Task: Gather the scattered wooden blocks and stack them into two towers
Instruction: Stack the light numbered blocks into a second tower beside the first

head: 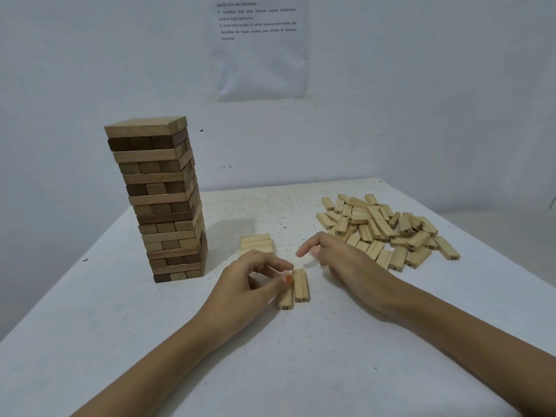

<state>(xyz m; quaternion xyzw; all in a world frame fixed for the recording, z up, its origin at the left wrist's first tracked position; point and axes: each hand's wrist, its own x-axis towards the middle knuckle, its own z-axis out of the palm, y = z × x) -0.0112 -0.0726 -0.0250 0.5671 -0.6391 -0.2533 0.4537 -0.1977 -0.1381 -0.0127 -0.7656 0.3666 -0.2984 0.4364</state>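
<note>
Head cam: L grip (249, 281) pinching block pair (300, 288) far end; R grip (343, 260) spread, just beyond.

wall notice (260, 46) cut off at top, print unreadable | right hand (346, 261) fingers (303, 251) blurred | block (285, 300) half covered (by left hand (243, 284))

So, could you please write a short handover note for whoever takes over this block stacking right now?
Left hand: pinches a pale block that lies on the table, side by side with a second block.
Right hand: relaxed beside them; it seems to hold nothing.
Done: the tall tower stands at the left.
Begun: a low starter stack behind the hands.
Left to do: most pale blocks lie in the pile at the right; build them onto the starter stack as the second tower.
</note>
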